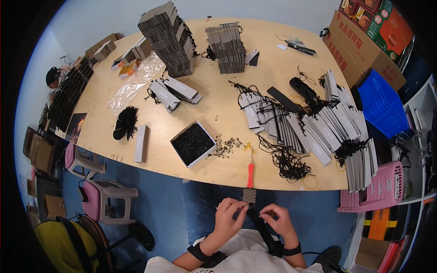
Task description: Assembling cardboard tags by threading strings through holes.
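I had left grip (230, 218) and right grip (278, 221) curled, couldn't tell if closed; card stack (249, 195) just ahead of left. Looked midway: corded tags (334, 125) lay ahead-right, box of black bits (203, 156) ahead-left well filled.

Red Chinese chars (349, 36) on brn ctns (342, 55), illeg. print on gry strips (317, 148)

Clock centred on table (98, 120), twelve at far edge. On table: card stack (166, 43), eleven; second stack (226, 49), twelve; cord bundle (126, 123), between eight and nine; box (203, 157), seven, small parts (192, 142) inside, loose clips (227, 147) at its three; tool (250, 175), five. At tool's six: third stack (249, 196). Off table: bin (383, 104), three; cartons (348, 43), two; two stools (91, 200), eight.
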The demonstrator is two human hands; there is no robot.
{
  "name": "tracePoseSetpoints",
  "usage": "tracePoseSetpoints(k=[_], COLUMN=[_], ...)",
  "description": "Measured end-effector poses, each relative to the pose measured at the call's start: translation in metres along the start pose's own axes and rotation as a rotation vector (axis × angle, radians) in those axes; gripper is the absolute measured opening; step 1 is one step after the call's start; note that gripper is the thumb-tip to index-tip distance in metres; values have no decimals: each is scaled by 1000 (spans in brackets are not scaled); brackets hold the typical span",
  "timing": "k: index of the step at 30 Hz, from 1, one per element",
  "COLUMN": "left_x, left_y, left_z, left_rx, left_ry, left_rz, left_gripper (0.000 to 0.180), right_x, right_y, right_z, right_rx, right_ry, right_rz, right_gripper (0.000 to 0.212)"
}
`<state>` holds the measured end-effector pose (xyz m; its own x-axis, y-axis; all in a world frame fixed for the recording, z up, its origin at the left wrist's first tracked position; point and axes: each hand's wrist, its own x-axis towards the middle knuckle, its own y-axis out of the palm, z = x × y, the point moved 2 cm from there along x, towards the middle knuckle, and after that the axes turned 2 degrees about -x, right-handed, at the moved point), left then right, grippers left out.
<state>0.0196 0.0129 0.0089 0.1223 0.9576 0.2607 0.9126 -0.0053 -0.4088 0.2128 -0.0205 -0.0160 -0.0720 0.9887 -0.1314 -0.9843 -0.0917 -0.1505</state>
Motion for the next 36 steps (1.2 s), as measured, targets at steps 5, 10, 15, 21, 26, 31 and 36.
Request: tracePoseSetpoints(k=[5,10,15,21,26,31,36], left_x=[2,5,0,-9,-9,-7,-10], left_y=[0,-8,-9,-8,-9,-10,-7], left_z=[-1,-4,0,6,4,3,9], left_rx=[1,-41,-321,-556,-561,-513,-598], left_ry=[12,28,-152,-223,-223,-174,-232], left_rz=[0,95,229,277,280,277,310], left_gripper=[12,12,9,8,8,6,6], right_x=[-1,-2,-1,0,4,4,5], right_y=[0,-2,2,5,10,13,15], right_z=[8,12,29,52,63,67,68], right_rx=[-6,10,-41,-70,-155,-174,-237], right_ry=[-20,-44,-71,-232,-224,-219,-251], right_rz=[17,-25,-28,-33,-77,-115,-148], right_gripper=[7,8,7,10,14,14,12])
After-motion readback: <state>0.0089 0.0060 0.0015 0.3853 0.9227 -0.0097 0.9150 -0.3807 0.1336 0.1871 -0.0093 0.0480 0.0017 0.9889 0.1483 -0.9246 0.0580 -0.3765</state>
